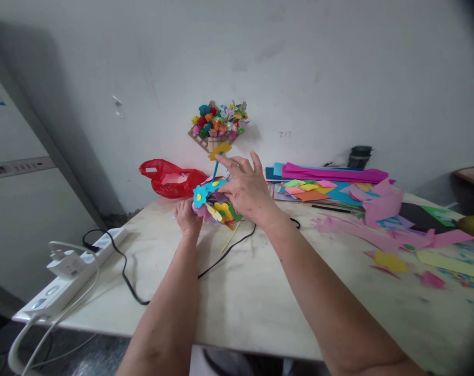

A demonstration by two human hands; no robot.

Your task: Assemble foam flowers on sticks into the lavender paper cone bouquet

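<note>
A bunch of colourful paper flowers [223, 211] tilts over the middle of the table. My left hand [188, 215] is closed around its left end, where a bit of pale purple shows; the fingers partly hide what lies inside the grip. One yellow paper flower [220, 150] on a blue stem [215, 170] sticks up above the others. At that flower is the index fingertip of my right hand [247, 189], whose fingers are spread. Its thumb reaches toward the blue flowers [200, 196], and I cannot tell whether it touches them.
Paper flowers in a small basket on a lattice [214, 143] hang on the wall. A red plastic bag [168, 180] lies behind my left hand. Coloured paper sheets [331, 173], pink scraps [381, 206] and a black pencil [331, 208] lie to the right. A power strip [82, 269] and black cord [129, 282] are left.
</note>
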